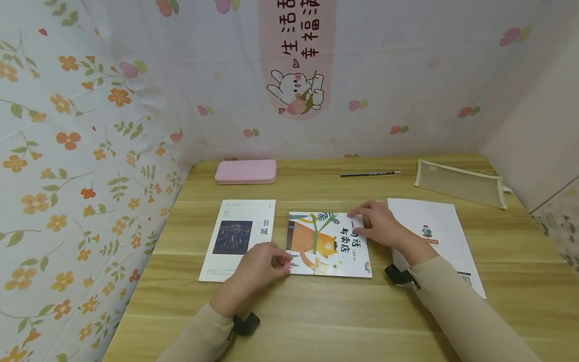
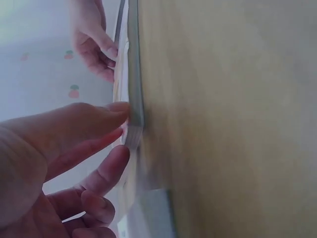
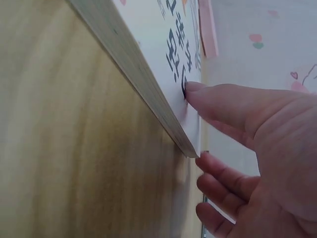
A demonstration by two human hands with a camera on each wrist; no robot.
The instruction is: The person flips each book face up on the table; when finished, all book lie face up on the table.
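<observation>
A picture book (image 1: 330,245) with an orange cat-like animal on its cover lies face up on the table. My left hand (image 1: 261,265) holds it at the lower left edge; in the left wrist view the thumb (image 2: 99,119) and fingertips meet around the corner of the book (image 2: 134,89). At the upper right corner, my right hand (image 1: 380,224) grips the same book. Its thumb (image 3: 213,96) presses on the cover in the right wrist view, while the other fingers sit at the far edge.
Left of the picture book lies a cream book (image 1: 212,256) with a dark picture. A white booklet (image 1: 434,216) lies partly under the right forearm. Along the back are a pink case (image 1: 246,171), a pencil (image 1: 371,174) and a mesh pouch (image 1: 461,184).
</observation>
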